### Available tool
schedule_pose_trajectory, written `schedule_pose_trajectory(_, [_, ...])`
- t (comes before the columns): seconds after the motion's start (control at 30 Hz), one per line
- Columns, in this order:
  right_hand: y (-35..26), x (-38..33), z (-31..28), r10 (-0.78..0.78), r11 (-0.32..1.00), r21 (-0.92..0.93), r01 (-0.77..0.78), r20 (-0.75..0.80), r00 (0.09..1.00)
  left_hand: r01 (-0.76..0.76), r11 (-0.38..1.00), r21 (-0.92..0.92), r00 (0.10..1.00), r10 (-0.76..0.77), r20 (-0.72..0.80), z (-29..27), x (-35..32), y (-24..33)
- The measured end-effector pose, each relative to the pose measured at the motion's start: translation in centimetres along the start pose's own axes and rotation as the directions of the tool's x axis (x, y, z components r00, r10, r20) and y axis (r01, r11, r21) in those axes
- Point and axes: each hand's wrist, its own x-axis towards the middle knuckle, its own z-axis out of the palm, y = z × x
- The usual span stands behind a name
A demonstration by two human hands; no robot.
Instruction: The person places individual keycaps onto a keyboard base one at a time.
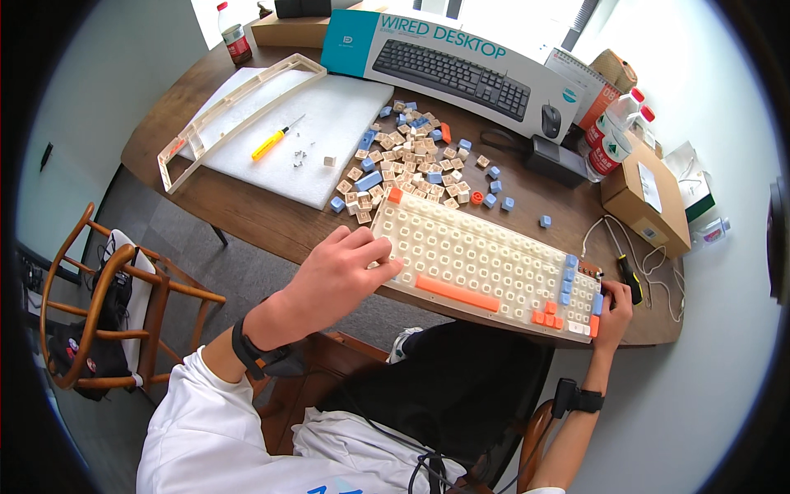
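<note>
Two bare hands work on a cream mechanical keyboard lying slanted at the near edge of the round wooden desk. The left hand rests on the keyboard's left end, fingers curled down onto the keys as if pressing a cap home; whether it pinches anything I cannot tell. The right hand closes its grip around the keyboard's right end, apparently to steady it. Just beyond lies a pile of loose keycaps, within easy reach. Farther left, a white foam sheet cushions a yellow screwdriver and an empty keyboard frame.
</note>
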Motion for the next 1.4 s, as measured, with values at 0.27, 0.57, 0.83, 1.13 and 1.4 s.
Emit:
schedule_pose_trajectory(0.27, [-0.1,-0.1,0.0,0.002,1.0,-0.011,-0.002,0.005,1.0,0.019,1.0,-0.002,1.0,-0.019,0.002,0.4,-0.8,-0.2])
schedule_pose_trajectory(0.57, [0.0,0.1,0.1,-0.021,0.999,-0.042,0.021,-0.006,1.0,0.052,0.993,-0.103,0.999,-0.053,-0.008,0.2,-0.3,0.2])
schedule_pose_trajectory(0.83, [0.1,-0.1,0.0,-0.006,1.0,-0.016,0.006,-0.012,1.0,0.057,0.997,-0.052,0.998,-0.058,-0.011,0.7,-0.5,0.3])
schedule_pose_trajectory(1.13, [0.0,0.0,-0.1,-0.004,0.999,-0.038,0.003,-0.01,1.0,0.048,0.998,-0.039,0.998,-0.047,0.028,0.3,-0.1,0.6])
schedule_pose_trajectory(1.4, [0.3,-0.1,0.1,-0.013,1.0,-0.016,0.013,-0.013,1.0,0.059,0.998,-0.03,0.998,-0.059,0.017,0.5,-0.1,0.8])
